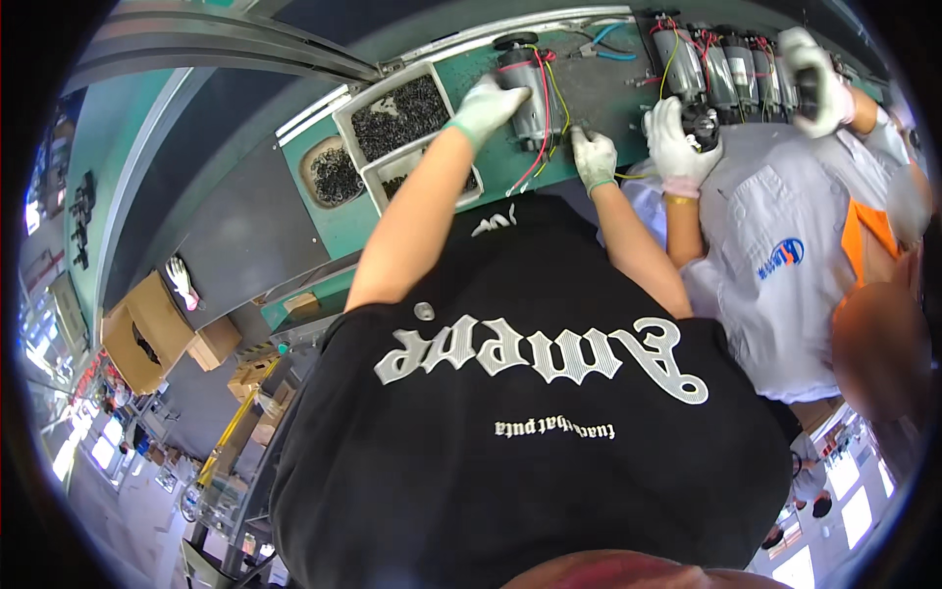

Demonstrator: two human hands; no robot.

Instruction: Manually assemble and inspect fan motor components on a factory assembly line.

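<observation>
gloved left hand (488,106) grips a wired grey motor (531,116), upper centre of frame | gloved right hand (595,157) near its lower right, fingers bent; from where i stand, cannot tell if they hold anything | grey bin (392,153) of small black parts (397,113), upper left

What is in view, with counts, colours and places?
Wired motor: one, silver, top centre
Other motors: at least four, silver, upper right
Pliers: one, blue-handled, between them
Trays: two, pale grey, left of wired motor
Dish: one, beige, beside trays
Small parts: many, black, in trays and dish
Glove: one, white, left
Cardboard boxes: several, brown, lower left
Co-worker's hands: two, white-gloved, upper right
Shirt: one, black, centre
Left hand: one, white-gloved, on wired motor
Right hand: one, white-gloved, beside it
</observation>
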